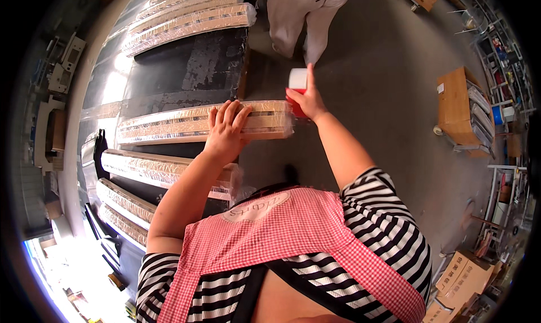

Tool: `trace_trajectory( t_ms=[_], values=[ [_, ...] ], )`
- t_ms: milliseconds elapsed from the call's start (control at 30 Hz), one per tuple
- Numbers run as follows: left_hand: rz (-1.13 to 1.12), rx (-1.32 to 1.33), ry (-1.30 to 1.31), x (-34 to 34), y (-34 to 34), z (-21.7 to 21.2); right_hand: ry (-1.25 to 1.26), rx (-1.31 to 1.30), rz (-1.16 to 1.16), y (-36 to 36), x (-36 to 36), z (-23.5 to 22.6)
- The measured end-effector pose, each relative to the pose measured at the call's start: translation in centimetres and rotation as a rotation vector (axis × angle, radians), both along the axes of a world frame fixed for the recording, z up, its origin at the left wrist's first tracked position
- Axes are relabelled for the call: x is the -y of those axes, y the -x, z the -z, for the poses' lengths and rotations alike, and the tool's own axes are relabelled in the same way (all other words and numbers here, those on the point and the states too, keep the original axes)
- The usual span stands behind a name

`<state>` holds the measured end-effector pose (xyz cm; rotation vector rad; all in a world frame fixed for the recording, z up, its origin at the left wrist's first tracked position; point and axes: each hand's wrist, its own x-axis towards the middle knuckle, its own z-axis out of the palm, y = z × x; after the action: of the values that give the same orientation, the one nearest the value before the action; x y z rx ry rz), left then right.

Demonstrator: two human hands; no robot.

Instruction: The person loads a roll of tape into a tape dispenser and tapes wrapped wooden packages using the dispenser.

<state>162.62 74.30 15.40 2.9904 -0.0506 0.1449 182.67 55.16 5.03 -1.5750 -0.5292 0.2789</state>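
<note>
Across the black table [194, 69] lies a long bundle of tan strips [169, 126] in clear plastic wrap, its right end jutting past the table edge. My left hand [226, 127] grips this bundle near that edge, fingers over its top. Just beyond the jutting end, my right hand [309, 97] is closed around a red tape dispenser [297, 95] with a pale roll on it. Its thumb points up along the roll. Whether tape runs from it to the bundle I cannot tell.
More wrapped bundles [191, 24] lie at the table's far end, and others [163, 171] nearer me on the left. A person in light trousers [304, 19] stands beyond the table. To the right are a wheeled carton [456, 109], shelving, and stacked cardboard boxes [462, 281].
</note>
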Motion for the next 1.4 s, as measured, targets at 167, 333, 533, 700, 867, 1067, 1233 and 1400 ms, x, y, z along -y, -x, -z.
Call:
trace_trajectory(
  t_ms=[167, 333, 533, 700, 867, 1067, 1233, 1400],
  values=[
    [0.053, -0.228, -0.247, 5.0, -4.3, -5.7, -0.02, -0.355, 0.207, 4.4, 6.6, 2.4],
    [0.49, -0.271, -0.558, 10.6, -10.7, -2.2, -0.07, -0.528, 0.255, 9.1, 9.2, 4.5],
    [0.356, -0.659, -0.512, 11.3, -11.3, -1.5, -0.049, -0.553, 0.36, 13.0, 13.5, 5.7],
    [0.5, -0.115, 0.488, 5.6, -8.7, -1.8, 0.1, -0.552, 0.471, 14.7, 18.2, 6.5],
    [-0.023, -0.412, -0.194, -6.0, -1.2, -4.0, 0.257, -0.44, 0.536, 16.0, 19.9, 9.0],
    [0.121, -0.244, -0.118, -5.3, -1.6, -7.1, 0.242, -0.588, 0.411, 16.7, 17.7, 7.4],
    [-0.113, 0.455, 0.635, -4.3, 0.8, -20.9, 0.152, -0.504, 0.323, 16.7, 15.6, 4.8],
    [-0.169, 1.17, 1.27, -12.9, 3.0, -24.8, 0.065, -0.514, 0.306, 16.5, 14.6, 0.1]
  ],
)
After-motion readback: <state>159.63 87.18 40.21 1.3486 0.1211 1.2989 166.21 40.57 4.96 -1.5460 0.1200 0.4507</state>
